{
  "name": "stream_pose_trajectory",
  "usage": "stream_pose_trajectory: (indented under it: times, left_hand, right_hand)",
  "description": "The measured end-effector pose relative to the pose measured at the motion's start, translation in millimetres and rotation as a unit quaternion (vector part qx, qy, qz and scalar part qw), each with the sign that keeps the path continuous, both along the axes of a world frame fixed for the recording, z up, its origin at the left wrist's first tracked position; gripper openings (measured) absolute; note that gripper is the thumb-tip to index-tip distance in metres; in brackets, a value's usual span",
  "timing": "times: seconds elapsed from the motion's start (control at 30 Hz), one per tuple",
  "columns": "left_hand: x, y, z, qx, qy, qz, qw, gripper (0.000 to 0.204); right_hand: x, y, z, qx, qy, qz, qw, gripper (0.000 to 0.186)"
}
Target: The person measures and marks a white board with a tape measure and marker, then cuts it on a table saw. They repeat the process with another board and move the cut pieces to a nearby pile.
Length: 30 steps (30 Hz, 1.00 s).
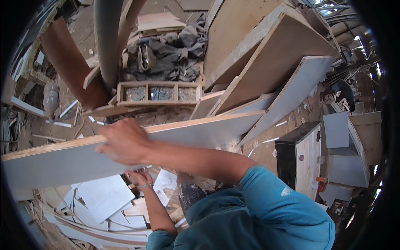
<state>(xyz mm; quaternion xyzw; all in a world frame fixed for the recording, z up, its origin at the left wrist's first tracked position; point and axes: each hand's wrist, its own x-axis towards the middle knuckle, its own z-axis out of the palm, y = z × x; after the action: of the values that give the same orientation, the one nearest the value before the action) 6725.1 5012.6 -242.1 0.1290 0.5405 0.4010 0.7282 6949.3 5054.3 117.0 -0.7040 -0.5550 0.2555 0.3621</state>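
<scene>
A long board (191,137) with a grey-white face and a bare wood edge stands on its side across my front. My right hand (127,141) reaches over its upper edge, thumb on the near face and fingers bent over the far side, where they are partly hidden. Lower down, my left hand (141,176) is at the board's bottom edge with its fingers curled up against it; the fingertips are partly covered by the board. The board's right end comes close to a leaning grey panel (291,96).
Beyond the board lies a wooden tray with three compartments (146,92) of small hardware, beside dark crumpled cloth (166,58). Large panels (266,62) lean at the right. White offcuts (106,196) litter the floor at left. A black-fronted cabinet (287,160) stands at right; a person (343,92) is farther back.
</scene>
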Motion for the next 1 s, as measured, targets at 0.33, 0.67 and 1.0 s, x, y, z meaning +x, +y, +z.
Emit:
stream_pose_trajectory:
  times: [0.33, 0.67, 1.0]
  left_hand:
    - [9, 73, 189, 0.161, -0.173, 0.124, 0.964, 0.1]
    - [-31, 118, 320, 0.162, -0.116, 0.148, 0.969, 0.086]
    - [-15, 133, 434, 0.339, -0.038, 0.111, 0.933, 0.079]
  right_hand:
    - [31, 14, 135, 0.111, -0.03, 0.014, 0.993, 0.047]
    - [157, -202, -54, -0.171, -0.019, -0.153, 0.973, 0.093]
    - [64, -149, 75, 0.144, -0.041, -0.221, 0.964, 0.087]
